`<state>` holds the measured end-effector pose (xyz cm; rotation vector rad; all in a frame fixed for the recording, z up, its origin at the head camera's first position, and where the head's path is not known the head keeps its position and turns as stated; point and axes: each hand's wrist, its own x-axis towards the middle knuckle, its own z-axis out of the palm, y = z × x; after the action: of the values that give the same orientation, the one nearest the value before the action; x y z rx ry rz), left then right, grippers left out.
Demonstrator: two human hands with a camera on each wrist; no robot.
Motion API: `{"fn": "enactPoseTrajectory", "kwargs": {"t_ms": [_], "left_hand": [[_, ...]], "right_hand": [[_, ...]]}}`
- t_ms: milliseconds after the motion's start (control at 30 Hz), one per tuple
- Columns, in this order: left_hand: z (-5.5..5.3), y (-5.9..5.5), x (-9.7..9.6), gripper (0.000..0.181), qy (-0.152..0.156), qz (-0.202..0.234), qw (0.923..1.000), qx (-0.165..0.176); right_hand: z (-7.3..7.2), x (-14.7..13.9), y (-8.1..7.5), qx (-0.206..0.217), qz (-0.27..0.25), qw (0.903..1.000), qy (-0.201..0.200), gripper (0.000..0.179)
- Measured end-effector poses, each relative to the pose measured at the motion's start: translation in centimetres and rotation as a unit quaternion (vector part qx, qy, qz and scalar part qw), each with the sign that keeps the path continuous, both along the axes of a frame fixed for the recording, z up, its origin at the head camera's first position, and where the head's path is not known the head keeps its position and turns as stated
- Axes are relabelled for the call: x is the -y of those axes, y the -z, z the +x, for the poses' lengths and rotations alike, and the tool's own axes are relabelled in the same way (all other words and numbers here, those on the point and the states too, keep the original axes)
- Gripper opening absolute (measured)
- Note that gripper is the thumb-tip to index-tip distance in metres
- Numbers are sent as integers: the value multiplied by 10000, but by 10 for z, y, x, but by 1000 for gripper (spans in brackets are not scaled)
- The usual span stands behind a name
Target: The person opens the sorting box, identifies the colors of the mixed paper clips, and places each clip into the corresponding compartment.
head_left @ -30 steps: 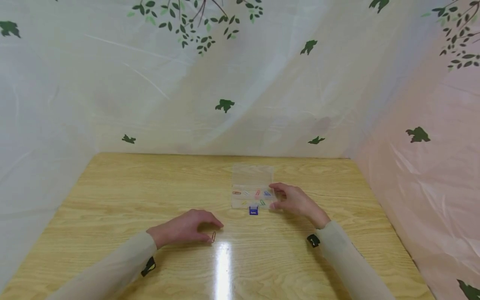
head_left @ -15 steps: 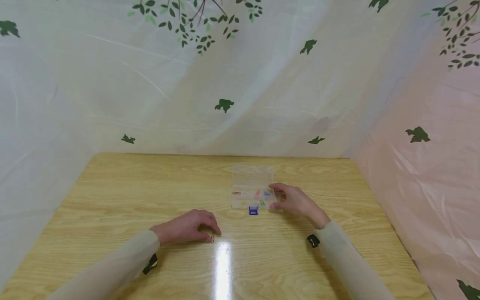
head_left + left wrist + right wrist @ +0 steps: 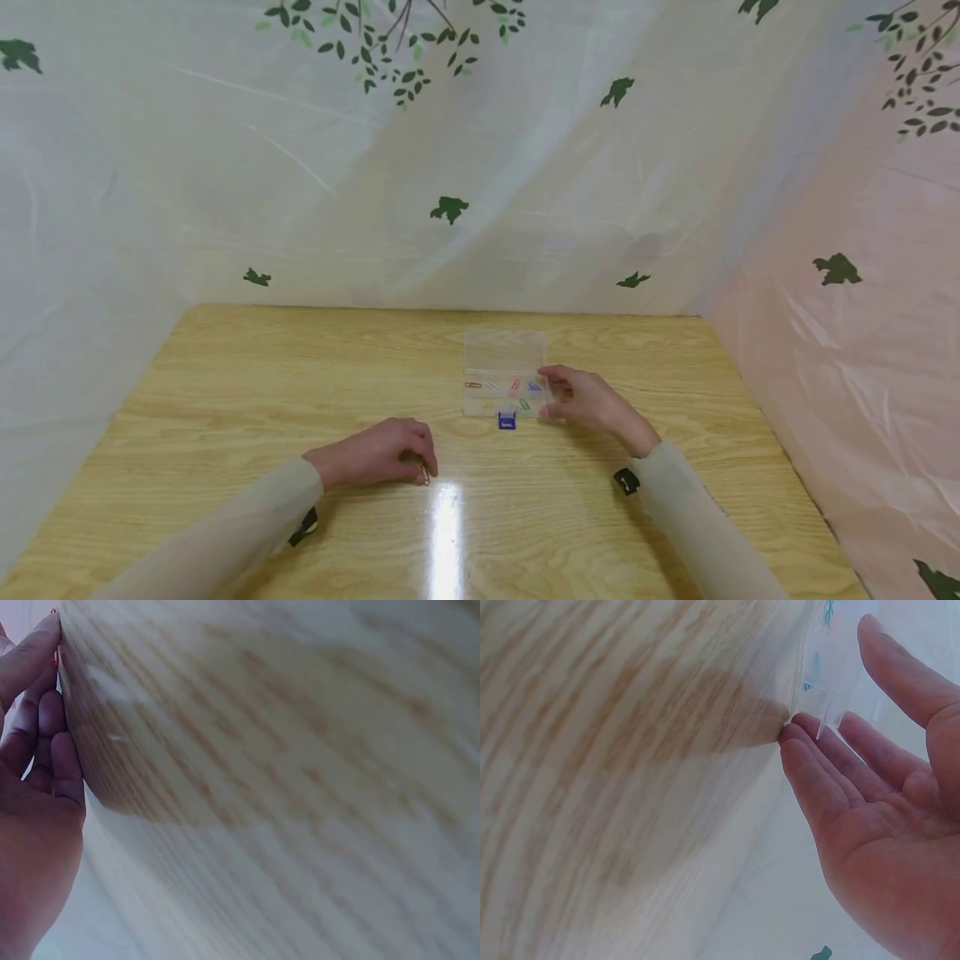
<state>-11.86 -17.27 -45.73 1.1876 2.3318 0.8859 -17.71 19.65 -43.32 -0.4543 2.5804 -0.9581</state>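
Note:
In the head view, my left hand (image 3: 378, 454) pinches a red paper clip (image 3: 425, 476) between thumb and fingertips, low over the table. The left wrist view shows only a sliver of the clip (image 3: 55, 658) between the fingers. Farther back, a clear plastic box (image 3: 480, 407) lies with its transparent lid (image 3: 506, 350) folded back. Several coloured paper clips, among them a pink-red one (image 3: 515, 386) and a green one (image 3: 524, 405), are inside. My right hand (image 3: 592, 404) holds the box's right end, fingers at the back and thumb towards the front.
A blue latch tab (image 3: 507, 421) juts from the box's front edge. The wood-grain table (image 3: 300, 367) extends around both hands and reflects a bright light strip (image 3: 446, 542). A pale cloth backdrop (image 3: 337, 208) with leaf prints stands behind and at the sides.
My left fingers have closed down onto the red paper clip, and the hand has shifted slightly. My right hand and the box have stayed in place.

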Motion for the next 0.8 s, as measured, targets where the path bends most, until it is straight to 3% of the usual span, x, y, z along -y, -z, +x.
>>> {"fn": "enactPoseTrajectory", "kwargs": {"t_ms": [433,567,800], "left_hand": [[-4,0,2,5,262,-134,9989,-352],[-4,0,0,11,93,-98,9996,-236],[-5,1,-2,4,-410,386,9982,209]], "right_hand": [[-2,2,1,14,54,10000,62,69],[-2,2,1,0,56,10000,54,69],[-3,1,1,-27,38,10000,37,70]]}}
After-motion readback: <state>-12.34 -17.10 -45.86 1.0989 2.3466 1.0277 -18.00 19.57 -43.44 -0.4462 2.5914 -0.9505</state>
